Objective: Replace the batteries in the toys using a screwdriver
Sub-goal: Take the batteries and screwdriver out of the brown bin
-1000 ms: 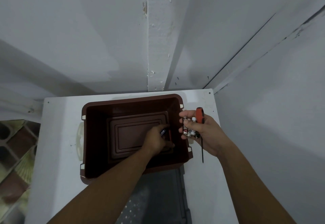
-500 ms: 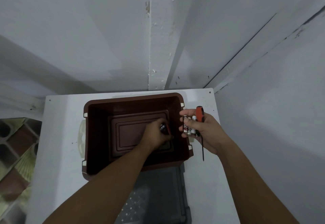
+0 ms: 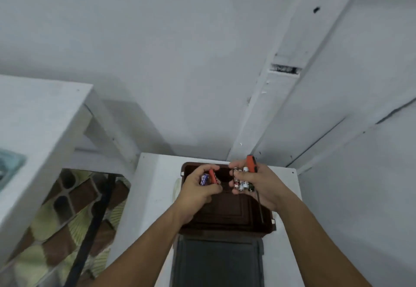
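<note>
Supplies-gathering step, as judged: over brown tub, blue battery and red piece are pinched in left hand, batteries plus orange-handled screwdriver clasped in right hand; toy to be located next.

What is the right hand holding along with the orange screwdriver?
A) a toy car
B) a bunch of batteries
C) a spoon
B: the right hand grips a bunch of batteries next to the orange-handled screwdriver.
</note>
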